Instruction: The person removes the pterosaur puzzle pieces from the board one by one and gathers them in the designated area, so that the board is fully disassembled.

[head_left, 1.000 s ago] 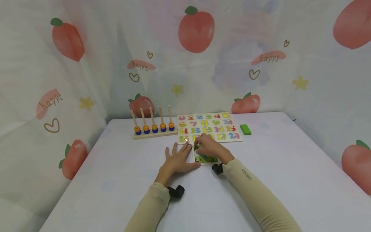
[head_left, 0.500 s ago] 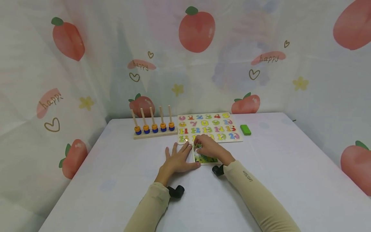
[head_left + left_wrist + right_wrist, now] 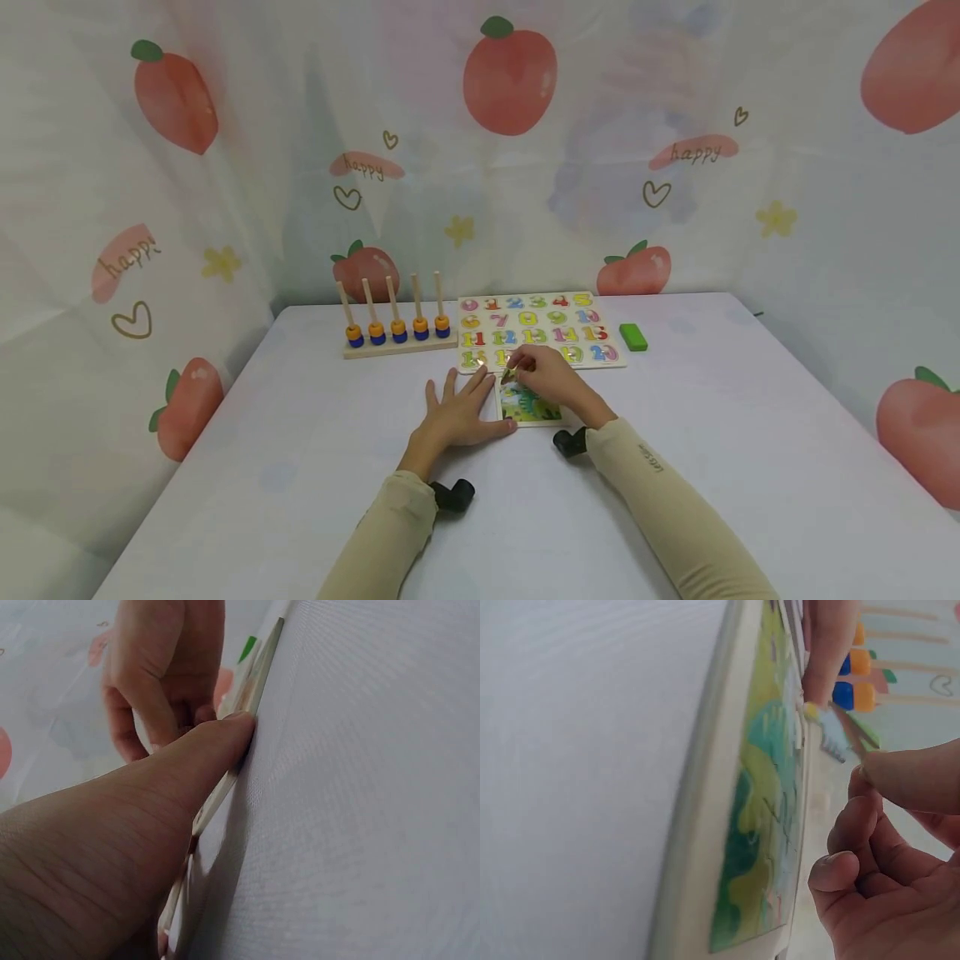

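Note:
A small picture puzzle point(image 3: 531, 405) with a white border and a green scene lies on the table in the head view. The left hand point(image 3: 459, 417) rests spread at its left side, thumb against the lower edge; in the left wrist view that hand point(image 3: 127, 810) touches the board's rim. Above the puzzle's upper part, the right hand point(image 3: 553, 377) pinches a small piece. The right wrist view shows the piece point(image 3: 834, 735), green, brown and pale blue, tilted between thumb and forefinger of the right hand point(image 3: 900, 840), clear of the puzzle face point(image 3: 761, 817).
Behind the puzzle lies a number board point(image 3: 534, 318) with coloured numerals. A wooden stand point(image 3: 401, 348) with five upright pegs and orange and blue beads is at the back left. A green block point(image 3: 633, 337) lies right of the number board.
The right hand has lifted slightly and shifted a little to the right, with the small piece now showing between its fingers. More of the puzzle picture is uncovered. The left hand stays put.

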A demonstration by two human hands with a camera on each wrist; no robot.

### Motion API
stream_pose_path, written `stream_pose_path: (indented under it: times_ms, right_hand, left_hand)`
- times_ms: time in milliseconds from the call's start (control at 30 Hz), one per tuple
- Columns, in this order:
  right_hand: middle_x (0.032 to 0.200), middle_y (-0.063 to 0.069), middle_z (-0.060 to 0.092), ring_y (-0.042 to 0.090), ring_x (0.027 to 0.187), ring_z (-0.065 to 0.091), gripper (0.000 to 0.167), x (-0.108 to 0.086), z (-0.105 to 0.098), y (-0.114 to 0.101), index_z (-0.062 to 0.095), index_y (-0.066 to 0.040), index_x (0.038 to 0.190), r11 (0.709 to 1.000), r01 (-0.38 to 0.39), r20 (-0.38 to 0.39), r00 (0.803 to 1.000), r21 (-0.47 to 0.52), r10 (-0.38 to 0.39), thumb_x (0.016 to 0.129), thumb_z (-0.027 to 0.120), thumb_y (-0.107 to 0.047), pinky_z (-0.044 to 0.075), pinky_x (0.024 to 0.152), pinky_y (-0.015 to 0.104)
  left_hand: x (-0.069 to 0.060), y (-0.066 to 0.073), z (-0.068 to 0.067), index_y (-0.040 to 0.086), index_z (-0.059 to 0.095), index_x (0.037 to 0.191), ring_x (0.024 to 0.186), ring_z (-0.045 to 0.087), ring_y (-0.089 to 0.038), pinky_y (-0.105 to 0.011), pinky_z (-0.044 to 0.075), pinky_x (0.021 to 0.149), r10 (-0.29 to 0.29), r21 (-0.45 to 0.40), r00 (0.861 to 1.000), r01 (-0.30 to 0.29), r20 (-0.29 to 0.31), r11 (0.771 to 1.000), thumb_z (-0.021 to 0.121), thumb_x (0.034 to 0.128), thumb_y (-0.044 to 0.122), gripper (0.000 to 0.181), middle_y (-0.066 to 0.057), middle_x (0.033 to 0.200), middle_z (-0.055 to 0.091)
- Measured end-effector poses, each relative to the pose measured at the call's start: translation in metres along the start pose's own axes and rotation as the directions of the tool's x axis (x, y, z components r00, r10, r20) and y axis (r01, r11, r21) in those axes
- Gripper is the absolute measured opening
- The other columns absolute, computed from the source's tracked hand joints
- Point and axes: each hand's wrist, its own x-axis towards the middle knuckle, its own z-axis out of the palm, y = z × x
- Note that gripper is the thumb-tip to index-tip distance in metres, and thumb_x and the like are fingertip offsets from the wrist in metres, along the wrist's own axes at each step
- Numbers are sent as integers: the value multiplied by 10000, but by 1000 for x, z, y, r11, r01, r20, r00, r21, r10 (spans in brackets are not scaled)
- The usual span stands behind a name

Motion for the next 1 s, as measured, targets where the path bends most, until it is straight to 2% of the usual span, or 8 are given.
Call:
stream_pose_path:
  times_ms: [433,700,1000]
  right_hand:
    - [1040,127,704,272,921,617,138,-10,-21,2,721,-15,1149,999,-19,-57,998,42,22,1054,628,-57,535,778,347]
    - [1056,129,714,275,918,597,156,-20,-38,14,725,-1,1162,998,-50,-102,993,42,54,1059,616,-46,524,815,365]
    - [1060,171,721,297,922,623,165,-31,-59,33,715,34,1153,998,-50,-148,987,39,55,1061,594,-32,526,784,367]
  left_hand:
    - [0,1,-1,269,312,1712,1631,-25,-424,-726,-93,1218,-12,-8,1000,12,4,1000,613,928,771,978,60,1791,147]
    - [0,2,-1,273,306,1714,1633,-27,-417,-722,-95,1219,-6,-12,1000,6,5,1000,611,930,771,978,58,1792,142]
    - [-1,2,-1,269,308,1713,1634,-35,-409,-715,-104,1221,-9,-23,1000,9,7,1000,624,925,762,982,59,1793,141]
